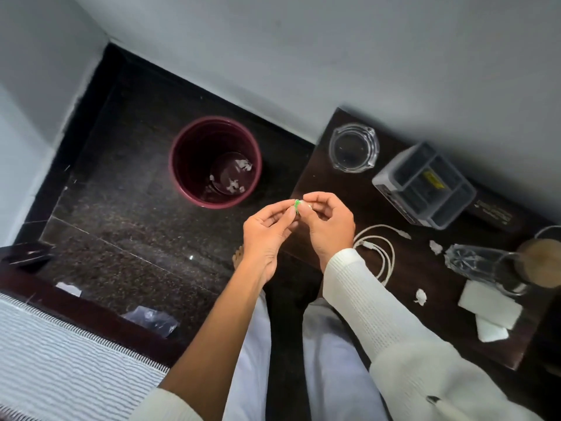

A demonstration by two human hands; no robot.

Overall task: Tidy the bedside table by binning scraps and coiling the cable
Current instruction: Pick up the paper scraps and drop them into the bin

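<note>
Seen from the head camera, the person's left hand (267,229) and right hand (329,221) meet at the left edge of the bedside table (309,183), between it and the bin. Both pinch a small green-and-white scrap (298,205) between thumb and fingertips, the remaining fingers curled loosely. Held from both ends like this, the scrap is probably being folded or pressed smaller so it drops cleanly instead of fluttering.

The maroon bin (182,165) stands on the dark floor just left of the table, well within reach of the left hand, which suits a short toss. White paper bits (244,165) already lie at its bottom, so binning appears to be under way.

On the table, two white scraps remain: one (436,247) near the middle, beside a glass tumbler lying on its side (473,262), and another (421,296) toward the front edge. The white cable (379,247) lies in a loose, uneven loop just right of the right wrist, its plug end pointing toward the grey box (425,185) along the back edge; it looks not yet coiled.

A glass ashtray (353,147) occupies the back left corner, and white pads (488,305) sit near the front right corner. A judgement: the scraps come first, the cable afterwards.
</note>
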